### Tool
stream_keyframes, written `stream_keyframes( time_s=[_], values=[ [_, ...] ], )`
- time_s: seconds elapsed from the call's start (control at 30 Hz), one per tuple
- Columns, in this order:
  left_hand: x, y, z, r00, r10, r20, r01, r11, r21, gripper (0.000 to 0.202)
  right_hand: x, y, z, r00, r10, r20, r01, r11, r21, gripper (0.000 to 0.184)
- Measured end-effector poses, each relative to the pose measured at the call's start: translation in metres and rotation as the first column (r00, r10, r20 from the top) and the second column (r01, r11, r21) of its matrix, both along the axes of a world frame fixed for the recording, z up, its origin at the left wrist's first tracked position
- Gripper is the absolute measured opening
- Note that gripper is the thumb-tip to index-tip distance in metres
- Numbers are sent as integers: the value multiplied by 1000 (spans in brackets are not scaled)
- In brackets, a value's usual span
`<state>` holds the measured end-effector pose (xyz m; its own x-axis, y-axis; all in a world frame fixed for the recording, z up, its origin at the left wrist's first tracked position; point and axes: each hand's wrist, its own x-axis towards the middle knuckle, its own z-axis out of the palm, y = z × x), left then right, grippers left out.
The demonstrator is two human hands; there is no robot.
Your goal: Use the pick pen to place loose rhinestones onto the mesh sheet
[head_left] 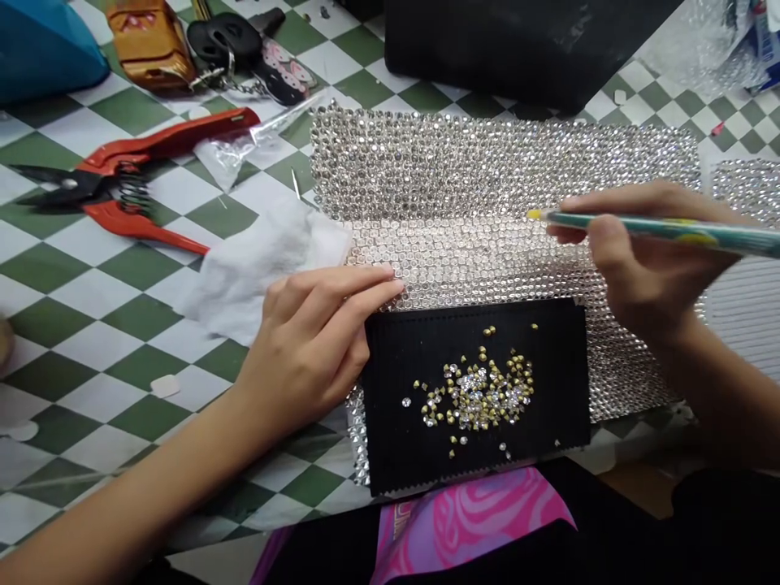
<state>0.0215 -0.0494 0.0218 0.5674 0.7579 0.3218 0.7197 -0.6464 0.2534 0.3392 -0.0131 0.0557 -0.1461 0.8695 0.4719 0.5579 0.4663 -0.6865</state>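
A sheet of silvery rhinestone mesh (444, 162) lies across the table with a fold or raised band along its middle. My left hand (317, 341) rests at the sheet's left side, fingers stretched out and lying on the stones, holding nothing. In my right hand (646, 260) is a green pencil (670, 230), gripped between thumb and fingers. Its yellow tip points left, just over or touching the mesh; I cannot tell which. On the near part of the sheet sits a black ridged tray (396, 439) bearing a pile of loose rhinestones (481, 394), some gold-backed side up.
Left of the mesh are a crumpled white cloth (268, 268), red-handled pruning shears (122, 175) and a small plastic bag (228, 154). Keys (231, 41) lie beyond them. A black box-like object (517, 49) stands behind the mesh. More mesh (747, 187) lies at right.
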Motion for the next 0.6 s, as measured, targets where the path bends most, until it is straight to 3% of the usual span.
stream_keyframes(
  time_s=[0.1, 0.4, 0.5, 0.6],
  values=[
    [0, 0, 2, 1000, 2, -2, -2, 1000, 16, 47, -4, 8, -8, 999, 12, 32, -11, 1000, -8, 16],
    [-1, 1, 2, 1000, 0, -23, 1, 999, 50, 46, -2, 9, -9, 997, 42, 69, -41, 999, -28, 22],
    [0, 1, 3, 1000, 0, -1, 0, 999, 46, 48, -2, 2, -1, 999, 36, 40, -36, 999, -5, 21],
    [0, 0, 1, 1000, -15, 4, 15, 1000, 6, 52, -7, -20, 17, 977, 174, 121, -166, 984, -70, 21]
  ],
)
